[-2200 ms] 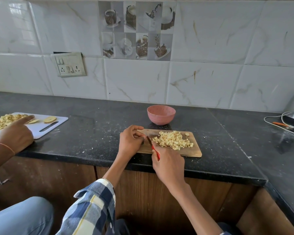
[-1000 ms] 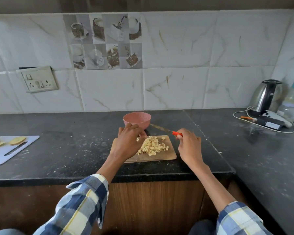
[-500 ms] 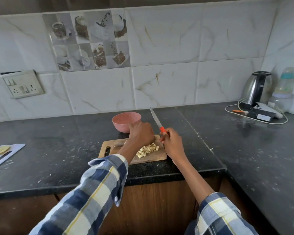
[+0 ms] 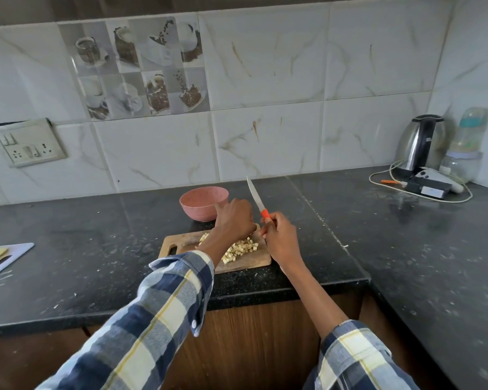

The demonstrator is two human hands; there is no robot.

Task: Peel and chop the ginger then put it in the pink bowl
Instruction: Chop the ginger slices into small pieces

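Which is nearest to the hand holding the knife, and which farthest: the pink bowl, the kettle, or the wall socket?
From the right hand, in the head view:
1. Pink bowl, just behind and to the left on the counter.
2. Kettle, far right corner.
3. Wall socket, far left on the tiles.

Count on the bench [image 4: 350,249]: one pink bowl [image 4: 202,202], just beyond the fingers [image 4: 223,205]. One knife [image 4: 257,201]. Two cutting boards: one wooden [image 4: 248,264] beneath the fingers, one white [image 4: 14,253] well to their left. One heap of diced ginger [image 4: 241,249], pieces too many to count. One kettle [image 4: 419,144], one bottle [image 4: 469,133]. Two hands: left hand [image 4: 233,220], right hand [image 4: 279,237].
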